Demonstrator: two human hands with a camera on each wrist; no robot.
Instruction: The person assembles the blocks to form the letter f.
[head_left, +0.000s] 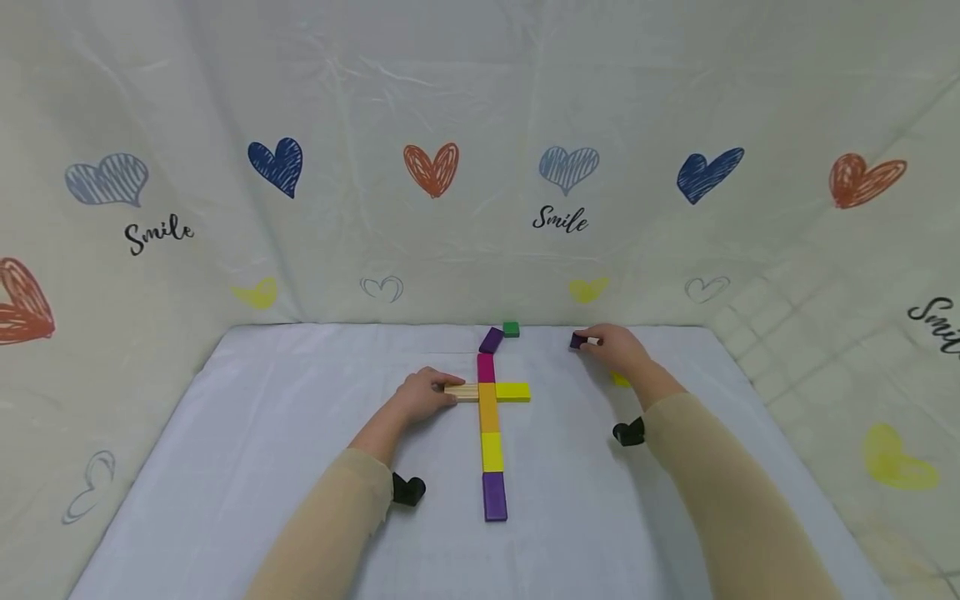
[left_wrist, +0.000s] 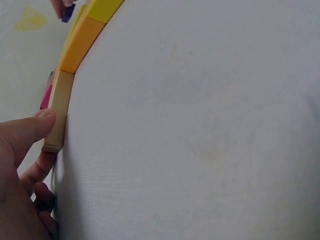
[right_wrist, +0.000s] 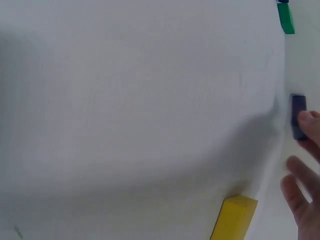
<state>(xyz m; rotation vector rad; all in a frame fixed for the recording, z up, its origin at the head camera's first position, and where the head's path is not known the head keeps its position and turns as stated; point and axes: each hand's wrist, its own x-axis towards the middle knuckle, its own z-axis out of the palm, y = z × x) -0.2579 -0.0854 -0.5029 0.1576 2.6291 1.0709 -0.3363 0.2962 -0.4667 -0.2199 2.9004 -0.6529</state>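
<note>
A plain wooden block (head_left: pixel 467 392) lies against the left side of an orange block (head_left: pixel 488 408), and my left hand (head_left: pixel 423 396) pinches its outer end. In the left wrist view the thumb (left_wrist: pixel 46 121) presses on this wooden block (left_wrist: pixel 62 95). My right hand (head_left: pixel 618 350) pinches a small dark purple block (head_left: pixel 577 341) near the table's back edge, to the right of the row. Below the orange block come a yellow block (head_left: pixel 491 452) and a purple block (head_left: pixel 495 497). Above it sits a magenta block (head_left: pixel 486 367), and a second yellow block (head_left: pixel 513 392) sticks out to the right.
Past the magenta block, a slanted purple block (head_left: pixel 491 340) and a green block (head_left: pixel 512 329) lie near the back edge. Another yellow block (right_wrist: pixel 234 220) is partly hidden beneath the right forearm. A white cloth (head_left: pixel 262 467) covers the table, with a heart-printed sheet (head_left: pixel 480 250) behind.
</note>
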